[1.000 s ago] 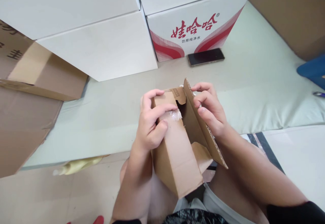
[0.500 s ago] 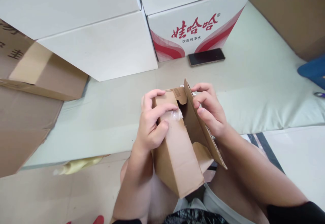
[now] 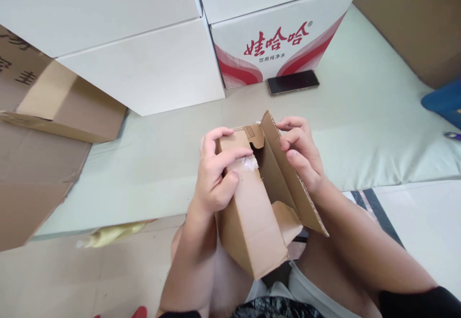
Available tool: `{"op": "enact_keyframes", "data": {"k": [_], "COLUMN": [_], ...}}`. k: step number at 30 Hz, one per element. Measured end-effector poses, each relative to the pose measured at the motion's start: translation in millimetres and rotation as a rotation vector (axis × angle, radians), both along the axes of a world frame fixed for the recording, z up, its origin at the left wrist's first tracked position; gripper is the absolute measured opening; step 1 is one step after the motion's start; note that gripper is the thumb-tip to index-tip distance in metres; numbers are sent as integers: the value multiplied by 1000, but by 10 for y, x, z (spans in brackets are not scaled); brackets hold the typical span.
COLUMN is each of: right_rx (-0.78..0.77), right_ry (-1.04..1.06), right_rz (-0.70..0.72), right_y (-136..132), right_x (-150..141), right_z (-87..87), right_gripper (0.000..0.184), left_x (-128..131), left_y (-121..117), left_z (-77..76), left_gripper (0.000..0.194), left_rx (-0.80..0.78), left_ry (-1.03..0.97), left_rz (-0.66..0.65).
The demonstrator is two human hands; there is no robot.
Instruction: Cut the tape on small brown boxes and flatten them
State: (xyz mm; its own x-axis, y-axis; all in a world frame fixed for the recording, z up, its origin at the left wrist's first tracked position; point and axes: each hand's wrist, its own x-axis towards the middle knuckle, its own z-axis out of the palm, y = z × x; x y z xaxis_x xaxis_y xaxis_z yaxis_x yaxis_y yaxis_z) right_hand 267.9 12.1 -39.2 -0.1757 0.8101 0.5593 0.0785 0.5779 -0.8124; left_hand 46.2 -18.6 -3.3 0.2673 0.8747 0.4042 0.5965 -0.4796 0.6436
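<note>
A small brown cardboard box point(image 3: 264, 222) rests tilted above my lap, its lid point(image 3: 288, 176) standing partly raised on the right side. My left hand point(image 3: 219, 171) grips the box's left side near the far end, fingers over the edge beside a crumpled strip of clear tape point(image 3: 248, 163). With its fingers curled, my right hand point(image 3: 300, 152) is at the outer edge of the lid and seems to hold it. Inner side flaps show at both ends of the opening. Most of the box's interior is dark or hidden.
White cartons point(image 3: 281, 39) with red print are stacked behind a phone point(image 3: 293, 82) on the pale green surface point(image 3: 158, 164). Big brown cartons stand at left point(image 3: 39, 169) and right point(image 3: 414, 25). A blue object point(image 3: 444, 102) lies at the right edge. A yellow bottle point(image 3: 113, 234) is low at left.
The lid has swung a little farther outward to the right, along with my right hand, so more of its inner face shows. My left hand keeps the same grip.
</note>
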Motion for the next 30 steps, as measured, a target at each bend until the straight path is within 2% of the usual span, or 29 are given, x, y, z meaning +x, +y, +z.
{"op": "enact_keyframes", "data": {"k": [13,30], "right_rx": [2,-30], "right_ry": [14,-30], "right_rz": [9,0], "right_y": [11,11], "right_x": [-8,-9], "right_z": [-1,35], "right_gripper": [17,27], "left_x": [3,20], "left_y": [8,2], "left_z": [-21,-16], "left_gripper": [41,41], "left_rx": [33,-4], "left_ry": [-39,-14], "left_rz": [-17,25]}}
